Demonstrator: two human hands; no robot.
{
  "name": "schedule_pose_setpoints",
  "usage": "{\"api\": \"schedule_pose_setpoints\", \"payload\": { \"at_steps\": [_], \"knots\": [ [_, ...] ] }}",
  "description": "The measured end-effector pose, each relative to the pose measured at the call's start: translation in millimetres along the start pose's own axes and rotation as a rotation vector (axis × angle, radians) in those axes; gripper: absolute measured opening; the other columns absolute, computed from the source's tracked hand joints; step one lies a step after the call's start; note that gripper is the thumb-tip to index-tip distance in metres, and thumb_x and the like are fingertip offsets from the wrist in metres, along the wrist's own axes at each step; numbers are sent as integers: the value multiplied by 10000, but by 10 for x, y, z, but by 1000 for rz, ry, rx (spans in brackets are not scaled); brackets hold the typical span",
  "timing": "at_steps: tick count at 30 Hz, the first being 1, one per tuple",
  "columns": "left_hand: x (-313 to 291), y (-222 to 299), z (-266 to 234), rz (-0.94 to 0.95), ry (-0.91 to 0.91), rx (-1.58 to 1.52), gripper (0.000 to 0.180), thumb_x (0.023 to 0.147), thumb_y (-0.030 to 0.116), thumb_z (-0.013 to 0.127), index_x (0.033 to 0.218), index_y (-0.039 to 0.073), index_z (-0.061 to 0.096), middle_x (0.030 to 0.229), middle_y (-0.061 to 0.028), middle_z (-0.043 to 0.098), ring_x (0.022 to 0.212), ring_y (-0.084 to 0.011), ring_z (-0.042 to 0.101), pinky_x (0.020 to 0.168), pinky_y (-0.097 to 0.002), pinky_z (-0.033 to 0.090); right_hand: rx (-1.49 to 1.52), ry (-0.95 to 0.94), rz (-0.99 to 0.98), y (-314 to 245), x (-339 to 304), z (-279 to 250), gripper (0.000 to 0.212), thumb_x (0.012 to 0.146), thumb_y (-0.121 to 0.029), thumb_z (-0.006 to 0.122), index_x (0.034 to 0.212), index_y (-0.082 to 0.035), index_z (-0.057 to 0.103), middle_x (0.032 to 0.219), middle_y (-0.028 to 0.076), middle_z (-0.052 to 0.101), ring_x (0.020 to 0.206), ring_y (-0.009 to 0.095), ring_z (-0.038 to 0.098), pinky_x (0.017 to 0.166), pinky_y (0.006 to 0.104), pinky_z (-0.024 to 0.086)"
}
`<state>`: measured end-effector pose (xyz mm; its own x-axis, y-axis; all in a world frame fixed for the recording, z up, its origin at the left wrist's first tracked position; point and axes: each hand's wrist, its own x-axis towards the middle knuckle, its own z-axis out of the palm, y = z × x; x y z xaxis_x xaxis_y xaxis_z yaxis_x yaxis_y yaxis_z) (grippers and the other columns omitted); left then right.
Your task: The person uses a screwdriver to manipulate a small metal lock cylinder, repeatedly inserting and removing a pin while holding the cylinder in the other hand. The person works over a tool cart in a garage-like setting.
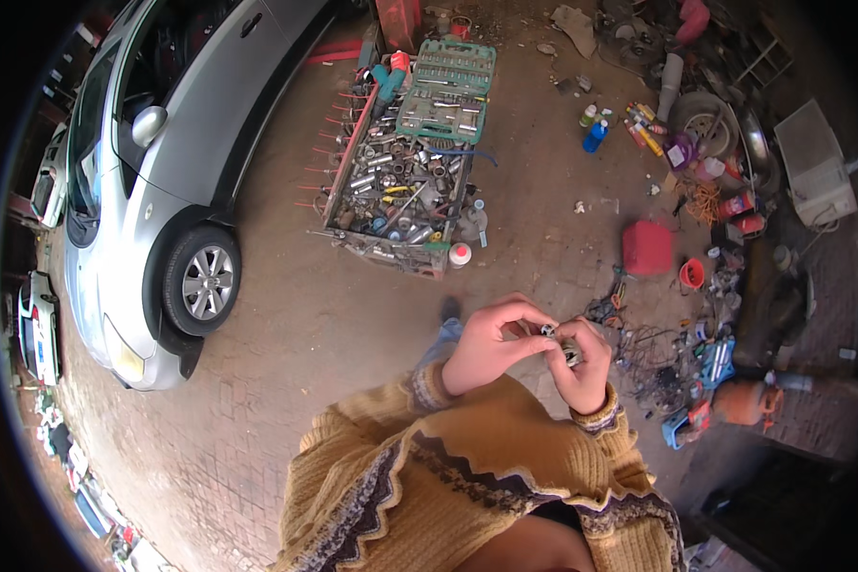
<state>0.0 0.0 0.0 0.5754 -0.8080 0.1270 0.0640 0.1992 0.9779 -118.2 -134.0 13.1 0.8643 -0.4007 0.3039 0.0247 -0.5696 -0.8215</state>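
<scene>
In front of my chest, my left hand [494, 345] pinches a small, shiny metal piece [547, 331] with a dark middle between thumb and fingertips. My right hand [584, 364] is closed close beside it, its fingers curled round a greyish metal part [571, 355]. The fingertips of both hands nearly meet. Fingers cover much of the metal, so I cannot tell whether these are two pieces or one, nor their exact kind.
Ahead stands a tool cart [391, 191] heaped with sockets and wrenches, a green socket case [443, 91] open on it. A silver car [176, 124] is at left. On the right floor lie a red canister [647, 248], a blue bottle [596, 136], a tyre [704, 122] and tangled wires.
</scene>
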Motion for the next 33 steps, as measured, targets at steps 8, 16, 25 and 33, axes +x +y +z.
{"api": "schedule_pose_setpoints", "payload": {
  "at_steps": [8,16,25,33],
  "knots": [
    [500,108,-968,-11,375,-3,233,799,-19,736,1025,-7,682,1021,-63,610,881,-115,621,710,-223,519,22,-174,-10,490,1518,482,110,888,-60,623,979,-1,642,811,106,673,736,200,651,691,303,506],
    [686,74,-1253,-59,868,-44,239,826,-75,685,1059,-31,653,1049,-81,642,906,-139,624,760,-252,513,-240,-275,137,2166,3215,1082,296,773,-311,790,789,-39,673,746,98,654,740,262,626,699,369,499],
    [2097,-44,-969,33,1366,-96,258,873,-58,645,1129,-26,656,1074,-84,667,905,-113,626,739,-230,512,-560,-452,-90,4180,5199,2144,325,827,-240,713,1080,-66,606,1053,163,630,1026,360,580,883,450,478],
    [2926,111,-583,48,1537,88,296,866,-19,667,1161,7,665,1073,-67,632,875,-107,597,744,-226,510,-559,-795,-157,4632,5584,2287,313,821,-224,719,1026,-35,578,1011,172,620,946,367,611,825,455,493]
  ]
}}
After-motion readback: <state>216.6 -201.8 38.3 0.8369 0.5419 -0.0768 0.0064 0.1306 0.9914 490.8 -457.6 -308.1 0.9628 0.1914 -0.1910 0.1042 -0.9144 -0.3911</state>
